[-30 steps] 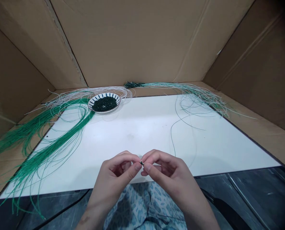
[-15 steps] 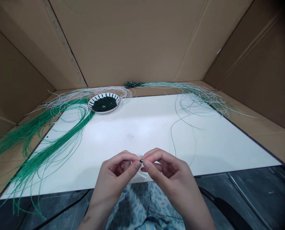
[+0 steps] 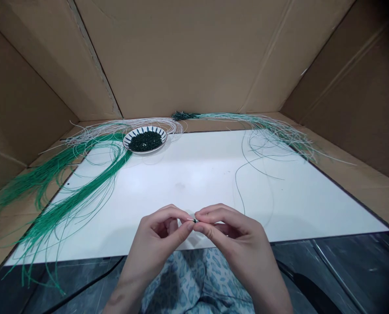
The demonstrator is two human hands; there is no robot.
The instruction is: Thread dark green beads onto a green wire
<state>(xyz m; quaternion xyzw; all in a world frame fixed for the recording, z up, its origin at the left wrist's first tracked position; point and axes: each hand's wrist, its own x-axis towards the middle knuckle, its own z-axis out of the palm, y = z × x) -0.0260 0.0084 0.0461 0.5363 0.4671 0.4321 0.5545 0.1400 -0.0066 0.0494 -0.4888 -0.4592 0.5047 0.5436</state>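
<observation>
Close to the table's front edge, my left hand and my right hand meet fingertip to fingertip. Between them is a tiny dark green piece, pinched by thumb and index finger on both sides. A thin white wire end shows at its left, by my left fingertips. A thin green wire runs on the table and passes out of sight behind my right hand. The fingers cover most of the small piece, so its exact shape cannot be made out.
A striped plate of small dark green pieces stands at back left. Beside it lie green wires and white wires. Dark-tipped wires stretch along the back right. Cardboard walls surround the white table.
My right fingertips have shifted slightly, and the white wire end now shows more clearly at the left of the small piece. Both hands keep pinching; the camera view has moved a little.
</observation>
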